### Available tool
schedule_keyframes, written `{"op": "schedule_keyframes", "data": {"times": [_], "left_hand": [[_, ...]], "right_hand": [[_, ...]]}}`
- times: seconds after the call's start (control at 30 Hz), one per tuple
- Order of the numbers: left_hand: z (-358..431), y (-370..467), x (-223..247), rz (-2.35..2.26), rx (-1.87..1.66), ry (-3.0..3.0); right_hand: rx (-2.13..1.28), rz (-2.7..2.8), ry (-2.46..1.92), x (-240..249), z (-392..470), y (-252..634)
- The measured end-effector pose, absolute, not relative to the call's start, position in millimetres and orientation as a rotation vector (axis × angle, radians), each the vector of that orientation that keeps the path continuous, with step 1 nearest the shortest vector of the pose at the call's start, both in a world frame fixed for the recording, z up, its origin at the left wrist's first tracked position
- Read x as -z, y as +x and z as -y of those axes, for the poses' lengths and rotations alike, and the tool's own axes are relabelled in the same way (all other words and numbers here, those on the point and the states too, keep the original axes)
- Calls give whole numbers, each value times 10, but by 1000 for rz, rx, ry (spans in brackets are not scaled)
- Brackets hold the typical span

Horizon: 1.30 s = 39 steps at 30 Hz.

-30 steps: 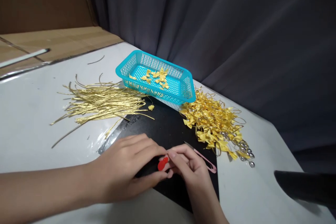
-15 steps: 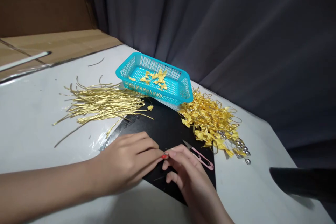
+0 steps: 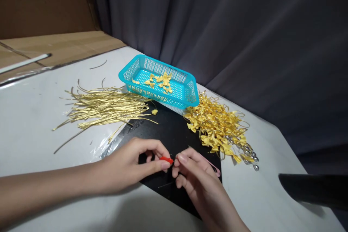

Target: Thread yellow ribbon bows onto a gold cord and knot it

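Note:
My left hand [image 3: 148,161] pinches a small, long red piece [image 3: 165,159] between thumb and fingers; its exact kind is unclear. Close against the tip of that piece, my right hand [image 3: 194,174] has its thumb and forefinger pressed together. Whatever lies in that pinch is too small to make out. Both hands are over a black mat [image 3: 168,130]. A pair of pink thread snips [image 3: 214,168] lies partly hidden behind my right hand. Below the fingers, a thin needle-like sliver [image 3: 165,185] rests on the mat.
Gold cords [image 3: 108,107] lie in a loose pile at the left. A blue basket [image 3: 176,100] at the back holds several yellow bows [image 3: 164,79]. To the right are heaped yellow bows on gold loops [image 3: 217,127], beside small silvery pieces [image 3: 248,152]. A dark bar [image 3: 307,188] juts in at right.
My left hand has opened out from a flatter pose, with its thumb now showing under the red piece, so more of it is visible. My right hand has shifted slightly right.

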<state>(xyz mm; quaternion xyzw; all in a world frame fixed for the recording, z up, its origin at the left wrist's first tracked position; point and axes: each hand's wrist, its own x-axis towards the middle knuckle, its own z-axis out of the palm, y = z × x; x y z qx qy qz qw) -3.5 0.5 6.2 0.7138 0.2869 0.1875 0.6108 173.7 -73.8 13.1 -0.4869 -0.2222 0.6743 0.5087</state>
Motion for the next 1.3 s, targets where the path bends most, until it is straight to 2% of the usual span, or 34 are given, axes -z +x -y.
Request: {"op": "schedule_keyframes", "data": {"times": [0.4,0.8,1.3], "left_hand": [[100,-43,-12,-683,-605,1962],[120,-27,-27,-728,-719,1983],[73,-46,-54,-713,-616,1785]], "right_hand": [[-1604,507,-1107,-45,745,1674],[-1450,738,-1300,-33,706,1708],[-1542,729,-1323,-41,771,1711]]}}
